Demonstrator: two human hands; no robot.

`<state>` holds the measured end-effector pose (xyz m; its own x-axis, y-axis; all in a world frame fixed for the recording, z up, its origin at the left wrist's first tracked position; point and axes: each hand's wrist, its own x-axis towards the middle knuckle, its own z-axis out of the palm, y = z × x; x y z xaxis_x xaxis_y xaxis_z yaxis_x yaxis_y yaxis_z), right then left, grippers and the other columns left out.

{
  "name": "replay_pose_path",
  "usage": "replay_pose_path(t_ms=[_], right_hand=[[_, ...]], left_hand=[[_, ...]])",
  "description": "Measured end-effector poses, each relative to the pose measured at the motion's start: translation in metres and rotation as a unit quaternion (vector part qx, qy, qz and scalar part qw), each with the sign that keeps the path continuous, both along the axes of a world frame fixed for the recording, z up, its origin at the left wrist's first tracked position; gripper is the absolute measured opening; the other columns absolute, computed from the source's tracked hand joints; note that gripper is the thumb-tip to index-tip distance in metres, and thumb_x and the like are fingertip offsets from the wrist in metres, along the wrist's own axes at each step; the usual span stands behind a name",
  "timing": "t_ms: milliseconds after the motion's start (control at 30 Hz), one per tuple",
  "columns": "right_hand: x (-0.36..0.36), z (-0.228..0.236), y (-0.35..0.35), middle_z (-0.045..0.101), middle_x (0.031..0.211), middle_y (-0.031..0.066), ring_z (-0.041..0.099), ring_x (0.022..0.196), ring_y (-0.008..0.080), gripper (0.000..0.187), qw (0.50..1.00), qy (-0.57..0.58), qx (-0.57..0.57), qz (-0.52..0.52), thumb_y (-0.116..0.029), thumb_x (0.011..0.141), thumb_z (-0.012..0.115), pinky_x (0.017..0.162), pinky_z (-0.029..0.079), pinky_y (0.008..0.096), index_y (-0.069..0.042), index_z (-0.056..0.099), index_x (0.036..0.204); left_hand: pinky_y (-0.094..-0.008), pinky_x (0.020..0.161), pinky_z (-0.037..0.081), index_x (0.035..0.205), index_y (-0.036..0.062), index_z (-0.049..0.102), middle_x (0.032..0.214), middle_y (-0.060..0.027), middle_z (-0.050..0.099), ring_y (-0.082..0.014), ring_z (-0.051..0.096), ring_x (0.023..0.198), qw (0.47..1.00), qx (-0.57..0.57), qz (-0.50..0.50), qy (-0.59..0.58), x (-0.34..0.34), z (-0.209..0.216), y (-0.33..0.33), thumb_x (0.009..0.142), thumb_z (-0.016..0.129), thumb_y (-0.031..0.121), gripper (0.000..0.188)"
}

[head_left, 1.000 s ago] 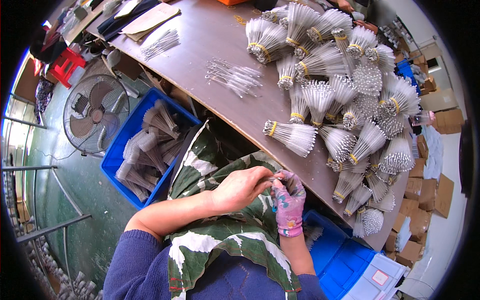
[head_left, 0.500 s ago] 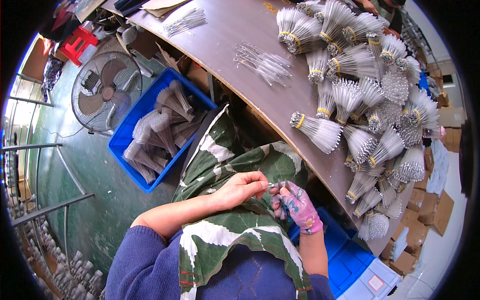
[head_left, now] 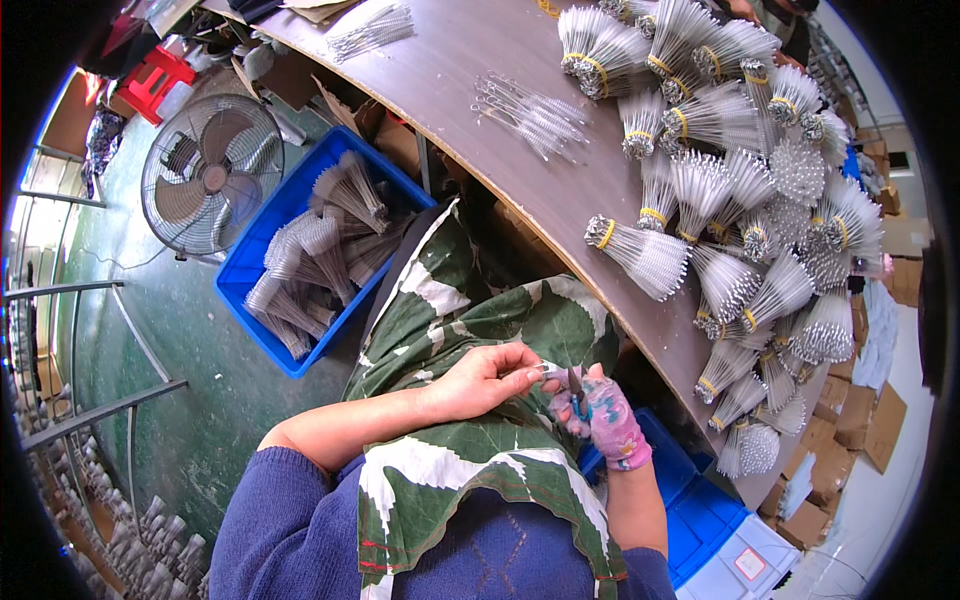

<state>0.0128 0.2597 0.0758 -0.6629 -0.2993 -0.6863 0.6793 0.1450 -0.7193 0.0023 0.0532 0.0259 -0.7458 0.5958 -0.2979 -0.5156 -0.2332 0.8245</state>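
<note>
My bare left hand (head_left: 488,380) is closed in a pinch above my lap. A thin, pale bit shows at its fingertips, too small to name. Close beside it on the right, my right hand (head_left: 612,425), in a pink floral glove, is wrapped round blue-handled pliers (head_left: 576,392). Their dark jaws point up and away from me, close to the left fingertips. Under both hands lies a green and white leaf-patterned apron (head_left: 450,460). On the table (head_left: 455,100) ahead, several loose wire brushes (head_left: 530,115) lie in a small heap.
Bundles of brushes (head_left: 640,255) tied with yellow bands crowd the table's right side. More loose brushes (head_left: 370,30) lie at the far left. A blue crate (head_left: 255,330) of bundles and a fan (head_left: 213,178) stand at left; a blue bin (head_left: 690,520) at lower right.
My right hand has turned and shifted slightly right and down, so the pliers' dark jaws now show upright. The left hand stays pinched in nearly the same place.
</note>
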Motion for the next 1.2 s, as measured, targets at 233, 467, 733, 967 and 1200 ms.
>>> replay_pose_path(t_ms=[233, 467, 733, 967, 1200], right_hand=[[0.013, 0.012, -0.028, 0.044, 0.060, 0.0030, 0.034, 0.045, 0.0087, 0.060, 0.954, -0.185, -0.210, -0.111, -0.050, 0.095, 0.025, 0.040, 0.027, 0.0177, 0.001, 0.056, 0.091], [0.014, 0.006, -0.029, 0.044, 0.060, 0.0037, 0.034, 0.045, 0.0087, 0.060, 0.943, -0.190, -0.245, -0.118, -0.049, 0.095, 0.025, 0.040, 0.028, 0.0182, 0.002, 0.056, 0.091], [0.012, 0.005, -0.030, 0.044, 0.060, 0.0040, 0.035, 0.043, 0.0100, 0.062, 0.944, -0.178, -0.255, -0.110, -0.052, 0.094, 0.024, 0.039, 0.028, 0.0192, 0.002, 0.057, 0.092], [0.008, 0.006, -0.017, 0.048, 0.058, 0.0050, 0.039, 0.043, 0.0110, 0.065, 0.956, -0.165, -0.210, -0.124, -0.053, 0.093, 0.029, 0.039, 0.031, 0.0207, 0.005, 0.057, 0.094], [-0.006, 0.008, -0.008, 0.051, 0.058, -0.0019, 0.043, 0.046, 0.0036, 0.063, 0.997, -0.075, -0.008, 0.012, -0.055, 0.092, 0.030, 0.041, 0.032, 0.0149, -0.001, 0.063, 0.089]], left_hand=[[-0.0257, 0.064, 0.045, 0.094, -0.0006, 0.057, 0.074, -0.0066, 0.058, -0.0081, 0.053, 0.070, 0.979, -0.134, 0.054, 0.141, -0.002, 0.013, -0.002, 0.087, 0.057, 0.014, 0.017], [-0.0240, 0.064, 0.045, 0.094, 0.0000, 0.057, 0.073, -0.0010, 0.057, -0.0072, 0.052, 0.070, 0.995, -0.035, 0.063, 0.073, 0.003, -0.001, 0.001, 0.089, 0.057, 0.017, 0.018], [-0.0198, 0.059, 0.040, 0.093, 0.0035, 0.056, 0.074, 0.0009, 0.059, -0.0041, 0.052, 0.065, 0.991, 0.083, -0.005, -0.105, -0.005, 0.006, -0.009, 0.090, 0.056, 0.017, 0.014], [-0.0197, 0.058, 0.041, 0.092, 0.0015, 0.059, 0.073, 0.0005, 0.060, -0.0038, 0.052, 0.066, 0.993, -0.049, 0.075, 0.083, 0.001, 0.000, 0.001, 0.090, 0.056, 0.019, 0.018], [-0.0192, 0.057, 0.038, 0.092, 0.0030, 0.059, 0.073, 0.0015, 0.057, -0.0036, 0.045, 0.063, 0.997, -0.007, -0.050, -0.053, -0.003, 0.011, -0.011, 0.093, 0.050, 0.021, 0.021]])
